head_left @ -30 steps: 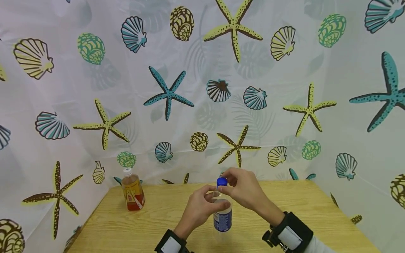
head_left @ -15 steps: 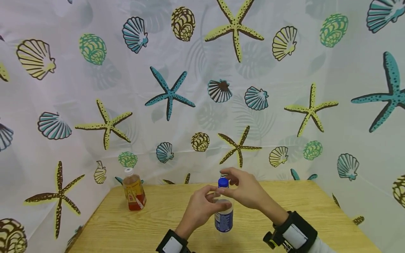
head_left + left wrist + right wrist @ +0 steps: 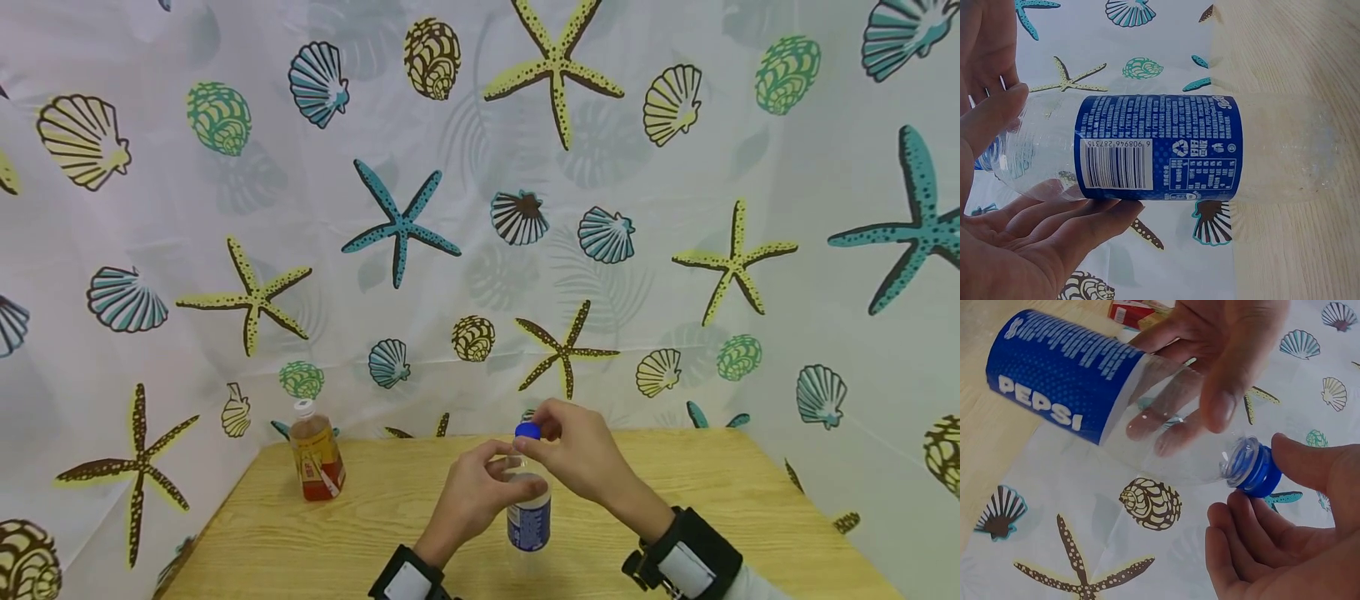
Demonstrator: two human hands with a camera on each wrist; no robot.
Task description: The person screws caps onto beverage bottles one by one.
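A clear plastic Pepsi bottle (image 3: 528, 525) with a blue label stands upright in front of me; it looks see-through above and below the label. My left hand (image 3: 478, 490) grips its upper part, thumb on one side and fingers on the other, as the left wrist view shows around the bottle (image 3: 1160, 147). At the neck, my right hand (image 3: 576, 448) pinches the blue cap (image 3: 1264, 474) between thumb and index finger. The cap sits on the bottle's mouth, with clear thread rings visible beside it. Whether the base touches the table cannot be told.
On the left of the wooden table (image 3: 360, 533) stands a second bottle (image 3: 317, 454), with a white cap, yellow-red label and reddish-brown liquid. A white curtain (image 3: 450, 283) printed with shells and starfish surrounds the table's back and sides.
My right fingers loosened and turned around the cap half a second ago, and now pinch it again with the wrist turned back. The left hand and bottle hold almost still.
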